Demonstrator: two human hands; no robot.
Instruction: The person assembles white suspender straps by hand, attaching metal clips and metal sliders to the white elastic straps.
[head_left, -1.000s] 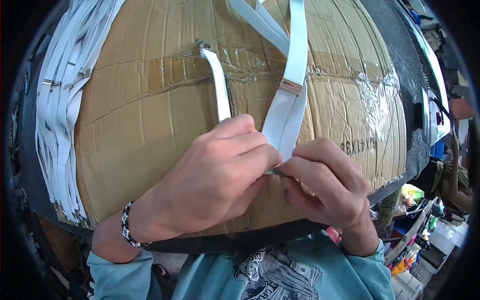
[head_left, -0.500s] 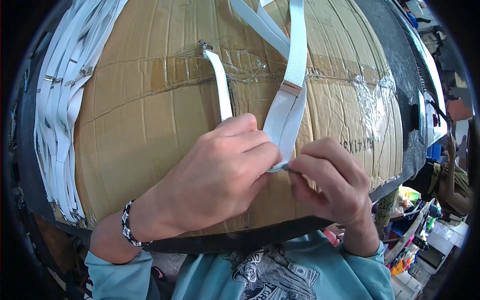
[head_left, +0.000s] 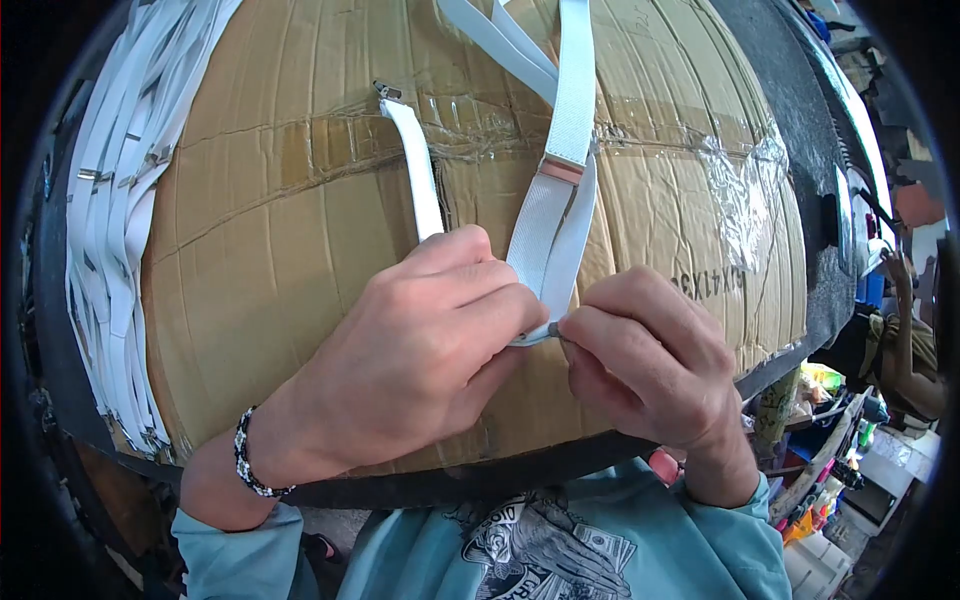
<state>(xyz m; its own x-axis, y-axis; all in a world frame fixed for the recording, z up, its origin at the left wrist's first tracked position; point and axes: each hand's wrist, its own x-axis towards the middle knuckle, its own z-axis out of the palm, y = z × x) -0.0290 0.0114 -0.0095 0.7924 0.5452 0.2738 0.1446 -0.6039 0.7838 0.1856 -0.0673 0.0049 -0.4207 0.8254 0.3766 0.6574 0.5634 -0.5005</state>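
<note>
A white elastic strap (head_left: 573, 118) with a metal slider (head_left: 560, 170) runs down the cardboard to both hands. My left hand (head_left: 435, 335) is closed on the strap's lower end, and a thinner white strap with a metal clip (head_left: 388, 92) extends upward from behind its knuckles. Pinched beside it, my right hand (head_left: 650, 355) holds a small dark metal piece (head_left: 554, 329) at the strap's end. The fingertips of the two hands are almost touching. My fingers hide most of the metal piece.
Flattened cardboard (head_left: 280, 290) with clear tape lies under the hands on a dark surface. A bundle of white straps with metal clips (head_left: 110, 250) hangs along its left side. At the right, another person's arm (head_left: 905, 330) shows near cluttered items.
The straps and my left hand appear slightly farther left in view. My right hand has shifted slightly left too, its fingers closer together at the strap's end.
</note>
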